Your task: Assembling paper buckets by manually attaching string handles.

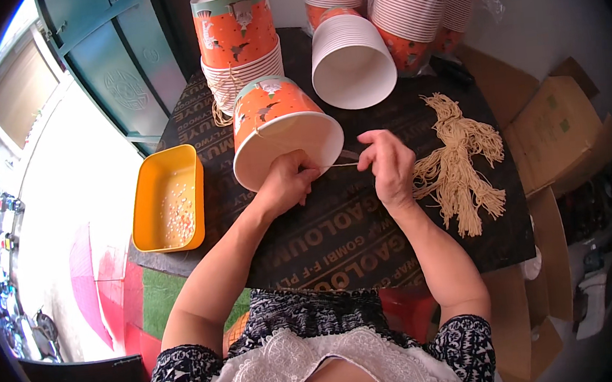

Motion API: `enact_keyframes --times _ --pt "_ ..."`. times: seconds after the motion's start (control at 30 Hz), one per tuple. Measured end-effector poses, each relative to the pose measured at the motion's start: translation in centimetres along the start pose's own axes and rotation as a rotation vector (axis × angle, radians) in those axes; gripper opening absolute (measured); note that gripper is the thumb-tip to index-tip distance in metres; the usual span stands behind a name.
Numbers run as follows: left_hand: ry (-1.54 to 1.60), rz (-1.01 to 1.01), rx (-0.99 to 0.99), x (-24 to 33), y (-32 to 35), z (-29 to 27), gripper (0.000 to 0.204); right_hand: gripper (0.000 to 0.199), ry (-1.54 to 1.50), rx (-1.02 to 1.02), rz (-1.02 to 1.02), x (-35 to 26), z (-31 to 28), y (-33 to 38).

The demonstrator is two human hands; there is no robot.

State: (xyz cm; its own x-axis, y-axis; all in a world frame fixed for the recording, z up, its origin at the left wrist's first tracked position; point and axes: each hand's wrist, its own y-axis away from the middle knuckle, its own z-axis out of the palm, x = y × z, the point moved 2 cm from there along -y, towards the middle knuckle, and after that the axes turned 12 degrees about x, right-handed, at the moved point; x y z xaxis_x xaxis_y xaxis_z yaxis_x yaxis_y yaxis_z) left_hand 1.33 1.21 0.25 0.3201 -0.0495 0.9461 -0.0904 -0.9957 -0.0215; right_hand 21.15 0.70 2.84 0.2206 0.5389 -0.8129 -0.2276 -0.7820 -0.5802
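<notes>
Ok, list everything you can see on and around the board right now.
paper bucket: one, orange and white, on its side by the left hand
upright bucket stack: one, orange, rear left
lying bucket stacks: several, white insides, rear right
cord bundle: one, tan, right of the hands
single cord: one, tan, between the hands
yellow tray: one, small beads inside, left edge
dark board: one, printed, under everything
cardboard boxes: brown, right
left hand: at bucket rim
right hand: pinching cord

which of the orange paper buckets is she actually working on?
The orange bucket lying on its side at the board's centre, mouth toward her, with the left hand at its rim. The others sit in stacks behind it, untouched.
</notes>
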Motion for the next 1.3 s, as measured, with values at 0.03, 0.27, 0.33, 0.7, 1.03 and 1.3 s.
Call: enact_keyframes --times 0.03,0.27,0.33,0.7,1.03,1.3 --pt "0.006 -0.014 0.005 -0.1 0.0 0.0 0.013 0.029 -0.018 0.091 -0.001 0.2 0.0 -0.2" --pt "-0.016 -0.007 0.029 -0.1 0.2 -0.2 0.013 0.022 0.069 0.085 0.021 0.7 0.1 -0.4" --pt "-0.019 -0.003 0.02 -0.1 0.1 0.0 0.013 0.011 0.055 0.022 -0.075 0.8 1.0 0.1" --pt "0.0 0.064 0.024 -0.6 -0.7 0.7 0.013 0.015 0.458 -0.182 -0.501 -0.3 2.7 2.3" --pt "-0.033 0.135 -0.009 -0.6 -1.8 0.4 0.009 0.005 0.674 -0.32 -0.503 1.4 3.9 2.3" --pt "-0.056 0.136 0.019 -0.4 -1.7 0.4 0.01 0.005 0.609 -0.292 -0.52 1.8 4.2 2.4"
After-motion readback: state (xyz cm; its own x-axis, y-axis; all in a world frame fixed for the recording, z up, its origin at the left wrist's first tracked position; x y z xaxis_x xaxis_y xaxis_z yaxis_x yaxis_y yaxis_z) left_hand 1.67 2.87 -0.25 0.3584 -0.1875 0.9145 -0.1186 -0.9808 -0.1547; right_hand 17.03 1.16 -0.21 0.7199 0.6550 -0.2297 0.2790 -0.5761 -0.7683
